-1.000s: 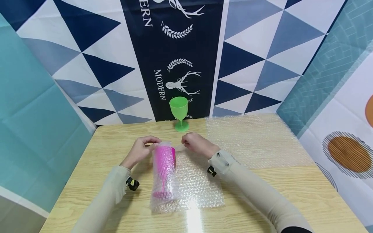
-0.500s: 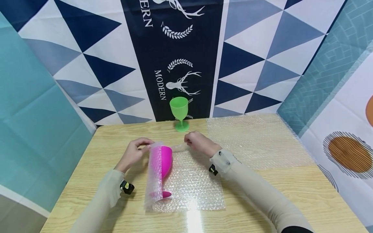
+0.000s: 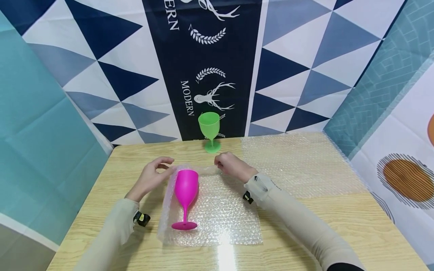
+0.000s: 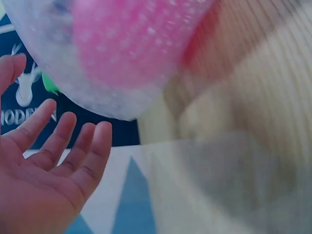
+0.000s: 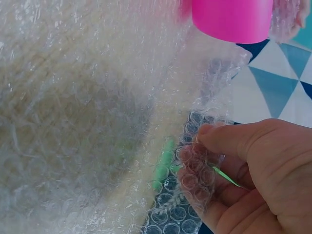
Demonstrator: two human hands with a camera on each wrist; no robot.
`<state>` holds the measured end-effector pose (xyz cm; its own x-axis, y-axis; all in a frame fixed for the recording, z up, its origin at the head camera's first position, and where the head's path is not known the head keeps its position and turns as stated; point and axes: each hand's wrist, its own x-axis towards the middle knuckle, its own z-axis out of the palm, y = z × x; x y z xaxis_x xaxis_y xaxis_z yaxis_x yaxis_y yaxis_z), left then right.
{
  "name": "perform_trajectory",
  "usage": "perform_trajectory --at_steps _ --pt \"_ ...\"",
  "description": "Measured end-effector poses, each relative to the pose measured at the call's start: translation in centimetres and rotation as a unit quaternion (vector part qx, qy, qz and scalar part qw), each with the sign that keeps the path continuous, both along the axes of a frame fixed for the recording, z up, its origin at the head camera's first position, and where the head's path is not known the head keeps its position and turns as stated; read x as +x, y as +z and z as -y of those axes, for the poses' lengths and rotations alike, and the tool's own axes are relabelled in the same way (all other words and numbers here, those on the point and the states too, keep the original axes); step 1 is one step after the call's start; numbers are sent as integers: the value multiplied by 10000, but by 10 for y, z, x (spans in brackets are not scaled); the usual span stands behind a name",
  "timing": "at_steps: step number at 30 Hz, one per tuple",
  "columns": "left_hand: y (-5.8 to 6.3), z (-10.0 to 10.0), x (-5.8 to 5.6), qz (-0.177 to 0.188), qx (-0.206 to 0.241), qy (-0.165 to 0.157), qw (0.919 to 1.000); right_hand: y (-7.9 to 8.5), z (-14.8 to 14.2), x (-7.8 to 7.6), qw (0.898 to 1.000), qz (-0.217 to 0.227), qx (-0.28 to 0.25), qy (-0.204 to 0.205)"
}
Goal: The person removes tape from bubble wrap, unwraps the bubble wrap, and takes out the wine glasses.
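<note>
A pink plastic goblet (image 3: 186,188) lies on its side on a sheet of bubble wrap (image 3: 228,216), its bowl toward the back and its foot toward me. My right hand (image 3: 234,167) pinches the back edge of that sheet between thumb and fingers, plainly seen in the right wrist view. On the other side my left hand (image 3: 149,178) is at the sheet's back left corner, its thumb by the edge. In the left wrist view its fingers (image 4: 63,131) are spread and loosely bent. The sheet's left edge stands slightly raised beside the goblet.
A green goblet (image 3: 209,128) stands upright at the back of the wooden table (image 3: 145,154), close to the patterned wall cloth. Another bubble wrap sheet (image 3: 295,165) lies flat at the back right. Cloth walls enclose the table on the left, back and right.
The bubble wrap flap that covered the pink goblet has gone back to the left, baring the goblet. My left hand has moved left and its fingers have spread; the right hand has barely moved.
</note>
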<state>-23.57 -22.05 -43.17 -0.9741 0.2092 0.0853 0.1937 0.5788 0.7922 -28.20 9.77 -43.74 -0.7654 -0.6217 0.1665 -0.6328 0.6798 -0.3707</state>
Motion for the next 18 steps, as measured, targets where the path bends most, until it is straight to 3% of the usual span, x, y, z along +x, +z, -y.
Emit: perform_trajectory --at_steps 8,13,18 --pt "16 -12 3 -489 -1103 -526 9913 0 0 0 10000 -21 -43 23" --pt "16 -10 4 -676 -1129 -436 9903 -1 0 0 10000 -5 -68 21" --pt "13 -4 4 -616 -981 -191 9931 -1 -1 1 9999 73 -135 -11"
